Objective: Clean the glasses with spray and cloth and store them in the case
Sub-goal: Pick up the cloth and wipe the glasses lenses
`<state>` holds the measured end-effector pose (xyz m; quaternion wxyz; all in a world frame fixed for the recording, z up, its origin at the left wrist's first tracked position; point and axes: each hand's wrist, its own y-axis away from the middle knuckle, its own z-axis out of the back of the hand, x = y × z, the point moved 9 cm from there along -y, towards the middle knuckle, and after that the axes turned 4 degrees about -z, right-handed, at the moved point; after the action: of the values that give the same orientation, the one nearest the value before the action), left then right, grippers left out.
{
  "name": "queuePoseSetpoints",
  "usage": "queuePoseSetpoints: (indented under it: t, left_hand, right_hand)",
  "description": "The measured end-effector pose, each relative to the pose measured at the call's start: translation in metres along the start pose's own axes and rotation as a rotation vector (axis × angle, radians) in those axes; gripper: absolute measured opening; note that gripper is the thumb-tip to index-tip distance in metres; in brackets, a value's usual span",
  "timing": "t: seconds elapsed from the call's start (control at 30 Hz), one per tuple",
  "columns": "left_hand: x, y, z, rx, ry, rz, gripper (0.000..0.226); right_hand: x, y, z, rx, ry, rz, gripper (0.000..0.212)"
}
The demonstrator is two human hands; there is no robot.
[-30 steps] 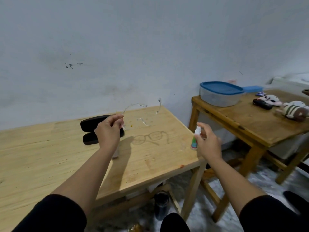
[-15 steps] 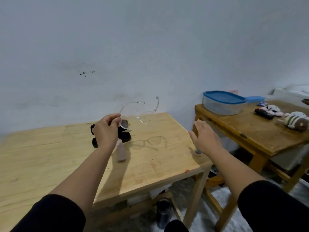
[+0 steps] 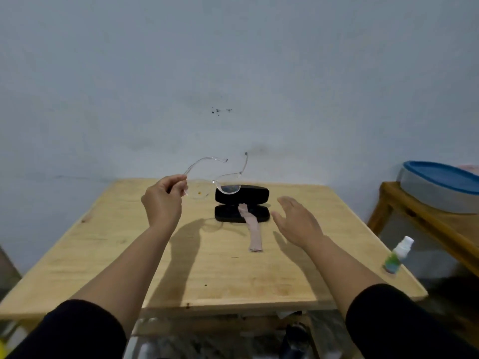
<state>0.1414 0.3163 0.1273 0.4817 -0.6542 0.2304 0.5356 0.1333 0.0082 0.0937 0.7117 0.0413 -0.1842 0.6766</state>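
My left hand (image 3: 163, 201) pinches the clear-framed glasses (image 3: 225, 179) by one corner and holds them up above the table, arms unfolded toward the wall. Behind them the black glasses case (image 3: 241, 203) lies open on the wooden table (image 3: 134, 257). A pinkish cloth (image 3: 252, 230) drapes from the case's front half onto the tabletop. My right hand (image 3: 298, 221) hovers empty, fingers straight, just right of the cloth and the case. The small spray bottle (image 3: 397, 255) stands upright near the table's right edge.
A second wooden table (image 3: 440, 229) stands to the right and carries a grey box with a blue lid (image 3: 440, 187). A pale wall rises directly behind the table. Dark items sit on the floor under the table's front edge.
My right hand let go of the spray bottle, left it by the table's right edge and moved left toward the cloth. The view swung left; my left hand still holds the glasses.
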Motion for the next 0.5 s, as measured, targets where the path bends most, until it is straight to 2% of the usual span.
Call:
queuePoseSetpoints:
  t: [0.2,0.5]
  left_hand:
    - [0.028,-0.02,0.044,-0.087,-0.081,0.034,0.015]
    - [0.059,-0.033,0.05,-0.091,-0.142,0.066,0.014]
  right_hand:
    - [0.046,-0.021,-0.049,0.098,-0.103,0.114,0.045]
    - [0.055,-0.051,-0.079,0.237,-0.091,0.187,0.038]
